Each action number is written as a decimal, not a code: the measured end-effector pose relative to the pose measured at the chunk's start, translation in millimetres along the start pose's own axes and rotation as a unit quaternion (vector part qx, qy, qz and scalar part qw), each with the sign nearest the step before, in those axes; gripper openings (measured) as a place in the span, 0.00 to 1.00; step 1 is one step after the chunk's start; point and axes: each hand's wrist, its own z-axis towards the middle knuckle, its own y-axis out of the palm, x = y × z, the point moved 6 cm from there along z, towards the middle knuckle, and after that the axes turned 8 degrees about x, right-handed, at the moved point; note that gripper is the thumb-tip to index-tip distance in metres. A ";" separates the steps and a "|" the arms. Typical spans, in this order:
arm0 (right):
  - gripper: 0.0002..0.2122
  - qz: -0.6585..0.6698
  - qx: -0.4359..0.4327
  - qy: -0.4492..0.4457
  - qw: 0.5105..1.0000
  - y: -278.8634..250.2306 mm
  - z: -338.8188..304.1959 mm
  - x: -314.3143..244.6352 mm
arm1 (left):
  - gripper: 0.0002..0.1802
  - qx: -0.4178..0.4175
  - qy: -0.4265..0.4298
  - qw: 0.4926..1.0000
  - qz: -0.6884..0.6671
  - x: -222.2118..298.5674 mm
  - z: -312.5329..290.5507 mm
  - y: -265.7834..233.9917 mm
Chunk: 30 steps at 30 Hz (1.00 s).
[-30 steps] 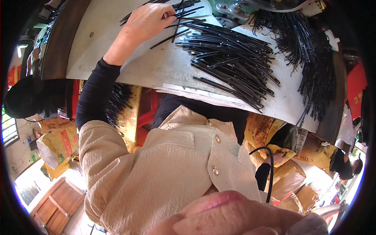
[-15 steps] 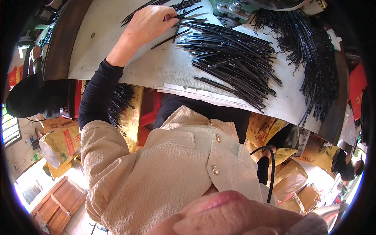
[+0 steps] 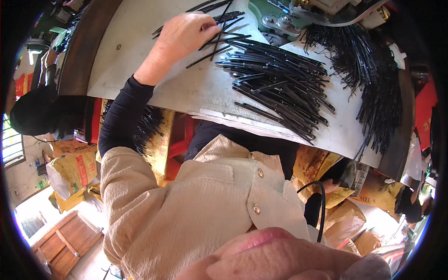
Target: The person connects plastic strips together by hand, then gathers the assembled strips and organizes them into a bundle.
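Note:
My left hand (image 3: 189,35) is over the far left part of the pale worktable (image 3: 154,88). Its fingers are curled and pressed together at a thin black strip (image 3: 235,22), with their tips partly hidden. A few loose black strips (image 3: 207,57) lie crossed around it. Just right of the hand, a large pile of black strips (image 3: 280,77) spreads over the table, some with shiny ends. Below the table's front edge at the right, my right hand (image 3: 330,185) is only partly visible beside a dark object and yellow sacks; its fingers are hidden.
A green machine base (image 3: 275,25) with metal fittings stands at the far side. Another heap of black strips (image 3: 373,79) hangs along the table's right. Yellow sacks (image 3: 74,170) stand on the floor. A black cable (image 3: 323,210) loops near my right arm. A person in dark clothing (image 3: 39,112) is at left.
The whole view has shifted slightly, with the table a little lower and further right. My left hand stays closed among the loose strips. The right hand has shifted slightly below the edge.

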 end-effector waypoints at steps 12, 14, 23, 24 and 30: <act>0.23 0.260 0.345 -0.176 0.884 -191.7 27.8 -201.9 | 0.15 -0.005 -0.040 0.999 0.003 -12.5 50.7 11.7; 0.19 0.181 0.309 -0.223 0.907 -199.0 28.9 -262.6 | 0.18 -0.096 -0.072 0.993 0.011 -58.0 59.2 53.7; 0.09 0.166 0.018 -0.556 0.814 -118.7 4.7 -463.0 | 0.16 -0.030 -0.067 0.990 -0.121 -40.1 49.1 27.5; 0.09 0.159 0.011 -0.578 0.800 -111.1 3.2 -473.9 | 0.15 -0.023 -0.072 0.986 -0.150 -34.2 45.4 21.1; 0.10 0.137 0.029 -0.655 0.743 -99.3 -9.9 -532.2 | 0.12 -0.103 -0.233 0.889 -0.380 -8.7 27.8 18.8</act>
